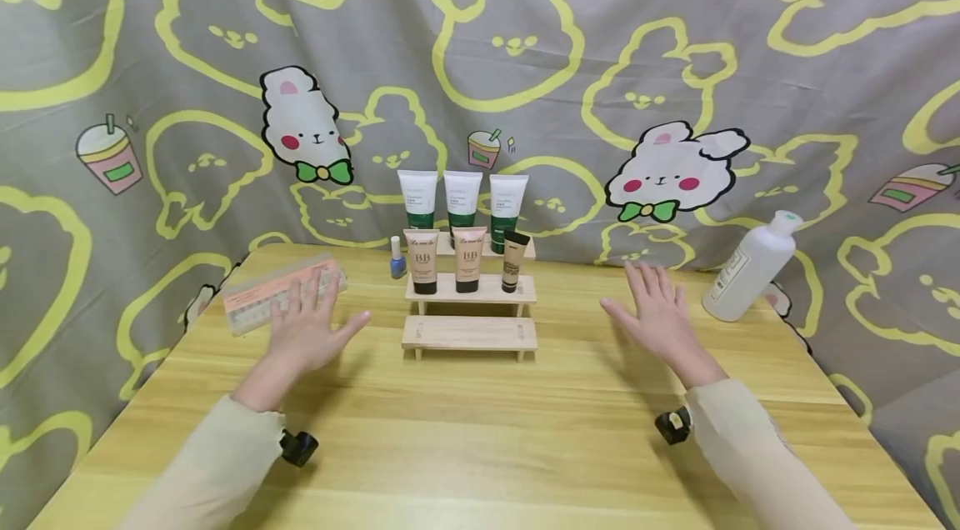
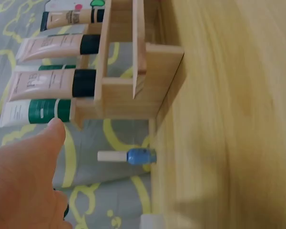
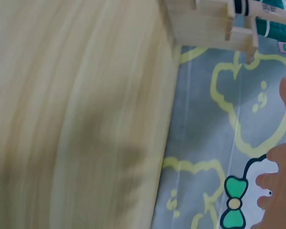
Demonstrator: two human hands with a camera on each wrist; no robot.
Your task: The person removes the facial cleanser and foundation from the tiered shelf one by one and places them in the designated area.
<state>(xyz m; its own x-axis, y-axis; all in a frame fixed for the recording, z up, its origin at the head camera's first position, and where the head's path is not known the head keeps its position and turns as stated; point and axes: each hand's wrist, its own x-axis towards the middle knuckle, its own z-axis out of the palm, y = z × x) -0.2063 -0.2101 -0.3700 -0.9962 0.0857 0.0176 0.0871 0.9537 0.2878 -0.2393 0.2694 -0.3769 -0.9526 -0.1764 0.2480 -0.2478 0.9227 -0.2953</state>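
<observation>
My left hand [image 1: 306, 332] hovers with spread fingers, overlapping a flat orange-and-white box [image 1: 277, 294] in the head view. On the other side my right hand [image 1: 660, 315] is spread too, nearest to a white bottle [image 1: 750, 267] that leans to the right in this view. Between the hands stands a three-step wooden rack [image 1: 468, 333]. Its top step bears three white-and-green tubes [image 1: 462, 201]. Two pink BB cream tubes [image 1: 468, 259] and a smaller tan tube with a black top [image 1: 513, 262] stand on the middle step. The lowest step is bare. Neither hand holds anything.
A small blue nail polish bottle [image 1: 397, 259] with a white cap stands left of the rack. The wooden table [image 1: 480, 430] runs back to a grey patterned curtain [image 1: 510, 55]. A black wrist camera [image 1: 300, 447] sits by the left sleeve.
</observation>
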